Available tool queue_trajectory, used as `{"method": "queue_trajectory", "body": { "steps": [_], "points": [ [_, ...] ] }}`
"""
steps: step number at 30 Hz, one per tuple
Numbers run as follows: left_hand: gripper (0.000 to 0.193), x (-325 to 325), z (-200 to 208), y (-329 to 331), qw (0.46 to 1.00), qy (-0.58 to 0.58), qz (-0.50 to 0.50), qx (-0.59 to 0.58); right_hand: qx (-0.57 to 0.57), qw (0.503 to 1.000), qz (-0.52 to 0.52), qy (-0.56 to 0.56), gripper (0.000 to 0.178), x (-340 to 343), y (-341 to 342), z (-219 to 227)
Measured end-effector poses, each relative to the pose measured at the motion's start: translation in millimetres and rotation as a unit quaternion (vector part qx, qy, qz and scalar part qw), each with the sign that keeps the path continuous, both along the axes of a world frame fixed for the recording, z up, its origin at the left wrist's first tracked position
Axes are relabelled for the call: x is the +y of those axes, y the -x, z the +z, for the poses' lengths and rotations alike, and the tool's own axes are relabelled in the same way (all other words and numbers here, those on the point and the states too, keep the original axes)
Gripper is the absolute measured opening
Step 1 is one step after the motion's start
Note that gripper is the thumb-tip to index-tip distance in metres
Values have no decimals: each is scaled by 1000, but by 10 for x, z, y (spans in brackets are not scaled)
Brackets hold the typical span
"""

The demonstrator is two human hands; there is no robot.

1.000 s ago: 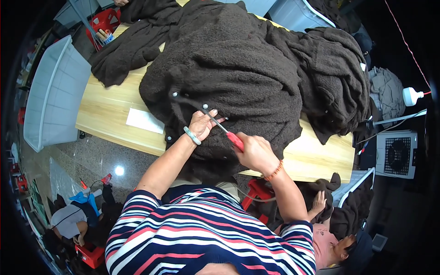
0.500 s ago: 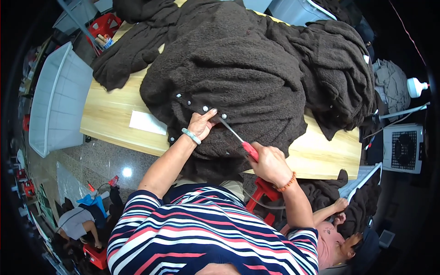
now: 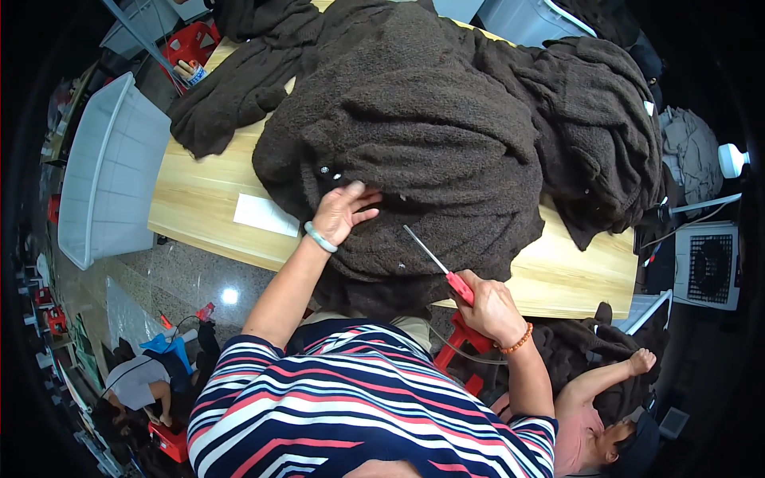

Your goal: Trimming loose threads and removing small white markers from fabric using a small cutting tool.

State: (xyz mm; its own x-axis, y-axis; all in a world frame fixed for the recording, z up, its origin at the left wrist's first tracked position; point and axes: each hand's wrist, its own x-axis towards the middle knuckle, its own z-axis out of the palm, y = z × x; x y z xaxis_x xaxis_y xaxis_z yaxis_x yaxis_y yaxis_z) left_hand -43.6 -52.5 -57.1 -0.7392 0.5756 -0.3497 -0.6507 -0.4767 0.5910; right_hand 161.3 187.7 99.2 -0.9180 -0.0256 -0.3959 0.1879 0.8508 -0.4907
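A dark brown knitted garment (image 3: 430,135) lies bunched over the table. My left hand (image 3: 343,211), a pale bangle on its wrist, rests at the garment's lower left with fingers spread and slightly blurred. Just beyond its fingertips show two small shiny buttons (image 3: 324,170); the hand may hide others. In my right hand (image 3: 496,309) is a red-handled tool (image 3: 460,288) with a long thin metal shaft. Its tip points up and left, over the garment, apart from my left hand. A thin grey cord or hose (image 3: 458,350) curves below my right hand.
More brown knitwear lies at the table's left (image 3: 215,119) and right. A paper sheet (image 3: 265,215) sits on the wooden table (image 3: 199,199). Beyond the left edge stands a large white bin (image 3: 100,171). At lower right a co-worker's arm (image 3: 598,382) reaches over dark fabric; another person bends at lower left.
My left hand has let go of the buttoned edge and spread its fingers. My right hand has drawn the tool back, down and right. The co-worker's arm has stretched outward.
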Motion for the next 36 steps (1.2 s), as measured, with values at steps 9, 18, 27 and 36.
{"method": "queue_trajectory", "body": {
  "steps": [9,18,27,36],
  "points": [
    [10,-172,-202,163,969,-137,196,-60,66,997,23,14,23,-276,270,-2],
    [13,-67,182,2,981,-59,181,-23,99,994,42,15,21,-537,598,-117],
    [46,-3,478,-685,545,438,-112,706,74,987,-140,26,23,123,-44,15],
    [42,15,594,-766,750,372,-376,396,28,979,-200,6,24,80,-957,43]
  ]
}}
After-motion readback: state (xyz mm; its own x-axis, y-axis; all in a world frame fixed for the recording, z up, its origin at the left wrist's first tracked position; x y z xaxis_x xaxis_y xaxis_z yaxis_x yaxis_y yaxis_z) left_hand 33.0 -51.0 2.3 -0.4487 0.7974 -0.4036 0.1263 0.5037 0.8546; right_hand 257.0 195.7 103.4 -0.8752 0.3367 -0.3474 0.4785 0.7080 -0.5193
